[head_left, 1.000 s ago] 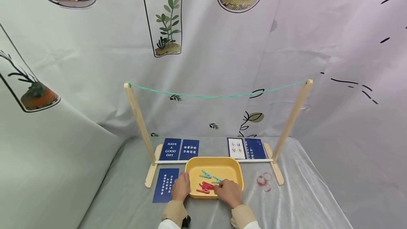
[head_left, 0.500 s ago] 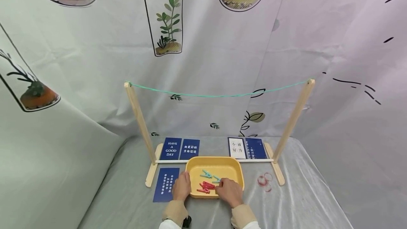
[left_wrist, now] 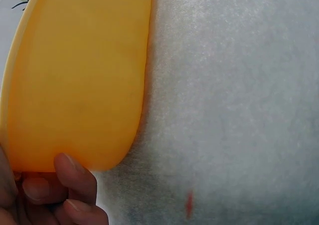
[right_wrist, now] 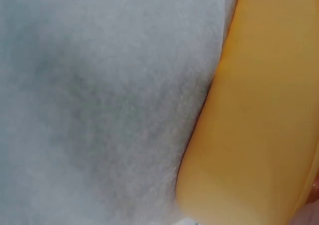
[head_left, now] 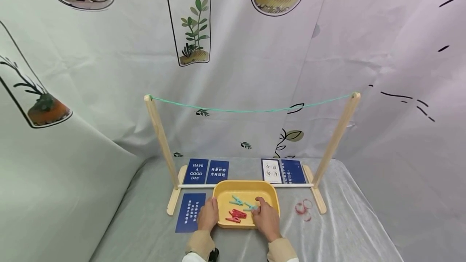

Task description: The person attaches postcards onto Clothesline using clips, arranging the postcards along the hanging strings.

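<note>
A yellow tray (head_left: 238, 225) lies on the grey cloth, with teal clothespins (head_left: 236, 200) and red clothespins (head_left: 237, 214) inside. My left hand (head_left: 208, 214) grips the tray's left side. In the left wrist view its fingers (left_wrist: 75, 177) curl at the end of the tray wall. My right hand (head_left: 267, 218) reaches over the tray's front right part, with thumb and index finger spread apart. Its thumb is beside the right-hand teal clothespin (head_left: 249, 206); whether they touch, I cannot tell. The right wrist view has mostly the tray's outer wall (right_wrist: 254, 125).
Behind the tray stands a wooden frame (head_left: 160, 140) with a green string (head_left: 236, 111) strung between its posts. Blue cards (head_left: 195, 172) and a white card (head_left: 272, 171) lie along its base bar. Another blue card (head_left: 190, 213) is left of the tray, reddish rings (head_left: 300, 208) are right.
My right hand has shifted slightly right, and its thumb and index finger have spread apart. More of the right teal clothespin shows. The left hand stays on the tray.
</note>
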Demonstrator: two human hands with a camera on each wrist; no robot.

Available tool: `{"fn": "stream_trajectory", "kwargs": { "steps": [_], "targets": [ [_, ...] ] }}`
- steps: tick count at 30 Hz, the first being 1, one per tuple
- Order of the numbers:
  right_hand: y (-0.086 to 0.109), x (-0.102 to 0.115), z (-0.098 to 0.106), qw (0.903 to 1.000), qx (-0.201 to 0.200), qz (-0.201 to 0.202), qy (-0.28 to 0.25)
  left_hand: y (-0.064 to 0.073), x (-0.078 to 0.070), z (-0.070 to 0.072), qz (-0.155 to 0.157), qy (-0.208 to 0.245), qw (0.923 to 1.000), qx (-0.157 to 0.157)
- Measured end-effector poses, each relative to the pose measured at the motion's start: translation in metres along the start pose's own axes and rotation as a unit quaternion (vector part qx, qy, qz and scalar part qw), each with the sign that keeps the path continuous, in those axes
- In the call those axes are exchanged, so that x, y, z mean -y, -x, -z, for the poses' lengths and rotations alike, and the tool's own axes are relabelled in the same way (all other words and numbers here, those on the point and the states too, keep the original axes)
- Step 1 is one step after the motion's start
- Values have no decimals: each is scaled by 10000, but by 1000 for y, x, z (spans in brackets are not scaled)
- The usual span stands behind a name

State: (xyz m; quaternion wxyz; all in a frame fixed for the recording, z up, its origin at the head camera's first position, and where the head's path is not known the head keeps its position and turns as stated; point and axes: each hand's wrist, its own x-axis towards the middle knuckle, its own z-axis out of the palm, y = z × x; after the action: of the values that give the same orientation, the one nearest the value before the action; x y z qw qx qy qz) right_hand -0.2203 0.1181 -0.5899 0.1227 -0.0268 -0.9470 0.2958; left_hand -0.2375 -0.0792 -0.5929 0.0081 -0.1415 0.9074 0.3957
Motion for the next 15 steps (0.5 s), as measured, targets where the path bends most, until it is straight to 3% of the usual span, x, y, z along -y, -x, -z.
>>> {"fn": "stream_trajectory", "kwargs": {
  "steps": [5,15],
  "targets": [
    [1,-2,1,9990,-126,-72,-416,0,2,0,3,-7,10000,-14],
    [5,-10,-1,9870,-921,271,-1289,-1,3,-1,74,-34,9999,97]
  ]
}}
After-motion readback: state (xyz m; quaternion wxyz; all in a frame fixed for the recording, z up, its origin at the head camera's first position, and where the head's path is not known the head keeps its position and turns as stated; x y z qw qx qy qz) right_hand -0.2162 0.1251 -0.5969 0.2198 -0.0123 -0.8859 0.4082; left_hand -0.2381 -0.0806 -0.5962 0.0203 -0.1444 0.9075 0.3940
